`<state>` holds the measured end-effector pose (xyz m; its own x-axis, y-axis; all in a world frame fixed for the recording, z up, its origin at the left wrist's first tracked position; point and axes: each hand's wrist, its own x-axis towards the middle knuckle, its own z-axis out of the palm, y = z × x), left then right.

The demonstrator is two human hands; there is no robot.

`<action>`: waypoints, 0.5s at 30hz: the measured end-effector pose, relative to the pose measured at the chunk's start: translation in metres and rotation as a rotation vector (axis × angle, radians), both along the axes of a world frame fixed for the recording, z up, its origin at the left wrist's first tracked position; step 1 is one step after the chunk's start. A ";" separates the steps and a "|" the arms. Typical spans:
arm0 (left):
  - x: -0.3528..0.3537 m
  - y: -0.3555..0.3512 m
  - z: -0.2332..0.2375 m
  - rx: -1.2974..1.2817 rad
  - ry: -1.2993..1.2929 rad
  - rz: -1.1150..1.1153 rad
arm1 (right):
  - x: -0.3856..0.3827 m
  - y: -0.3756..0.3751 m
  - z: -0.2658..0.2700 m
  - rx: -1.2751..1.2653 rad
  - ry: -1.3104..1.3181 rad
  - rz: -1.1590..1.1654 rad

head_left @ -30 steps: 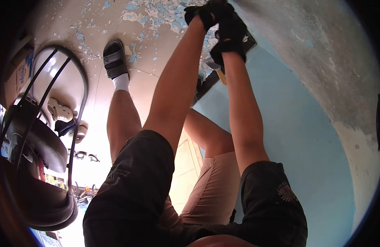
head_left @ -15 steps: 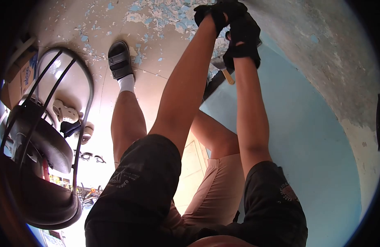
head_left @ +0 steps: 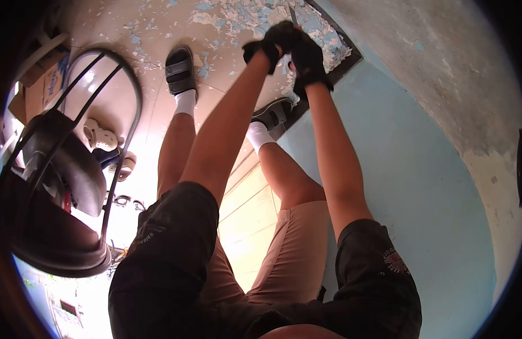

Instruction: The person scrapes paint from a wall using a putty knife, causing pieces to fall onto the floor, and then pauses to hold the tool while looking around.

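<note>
1. Hands: left hand (head_left: 262, 50) and right hand (head_left: 309, 63), both in black gloves, pressed side by side low over the floor (head_left: 215, 79), near the foot of the blue wall (head_left: 408, 169).
2. Grip: right-hand fingers curled tight round a tool, handle hidden inside the glove. Left hand curled too and touching the right, but cannot tell whether sharing the handle or only bracing.
3. Tool: only a thin dark blade (head_left: 293, 16) showing, poking out past the knuckles between the 2 hands.
4. Key relation: blade long axis carrying on the line of the forearms, away from the body, tip among the paint flakes (head_left: 244, 14). Right hand nearer the wall and the dark skirting strip (head_left: 345, 62), left hand on the open-floor side.
5. Flakes: pale blue and white, thick on the floor just beyond the hands, thinner toward the left sandal (head_left: 179, 69).
6. Feet: right sandal (head_left: 274, 112) on the near side of the hands, close to the skirting; white socks on both.
7. Rest: black chair (head_left: 74, 169) well apart on the left, cardboard box (head_left: 43, 85) beyond it, loose shoes (head_left: 97, 138) beside it.
</note>
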<state>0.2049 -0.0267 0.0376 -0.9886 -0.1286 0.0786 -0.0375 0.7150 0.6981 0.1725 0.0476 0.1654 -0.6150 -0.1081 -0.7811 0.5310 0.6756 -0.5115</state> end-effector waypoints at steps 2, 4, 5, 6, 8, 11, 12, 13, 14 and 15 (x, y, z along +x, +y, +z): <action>0.018 0.011 0.049 0.438 -0.311 0.249 | 0.019 0.017 0.010 -0.024 0.016 0.004; 0.033 0.021 0.087 0.790 -0.463 0.415 | 0.039 0.021 0.044 -0.055 -0.097 -0.037; 0.040 0.030 0.074 0.924 -0.452 0.440 | 0.049 0.028 0.046 -0.057 -0.087 -0.026; 0.037 0.023 0.109 0.851 -0.536 0.449 | 0.053 0.032 0.048 -0.059 -0.073 -0.016; 0.043 0.015 0.145 0.384 -0.541 0.109 | 0.057 0.031 0.060 -0.160 -0.040 -0.102; 0.051 0.016 0.162 0.894 -0.493 0.424 | 0.057 0.023 0.076 -0.314 -0.022 -0.206; 0.047 0.012 0.167 0.899 -0.438 0.422 | 0.053 0.020 0.081 -0.263 0.029 -0.118; 0.037 0.003 0.179 0.892 -0.429 0.424 | 0.047 0.015 0.087 -0.210 0.080 -0.030; 0.023 -0.009 0.193 0.878 -0.479 0.423 | 0.035 0.008 0.094 -0.221 0.086 -0.026; 0.013 -0.019 0.203 0.863 -0.526 0.425 | 0.021 0.001 0.100 -0.149 0.041 -0.057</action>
<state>0.2176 -0.0460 0.2408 -0.7340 -0.2755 -0.6207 -0.6053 -0.1489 0.7819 0.1931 0.0488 0.2655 -0.6546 -0.1847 -0.7331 0.5429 0.5599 -0.6259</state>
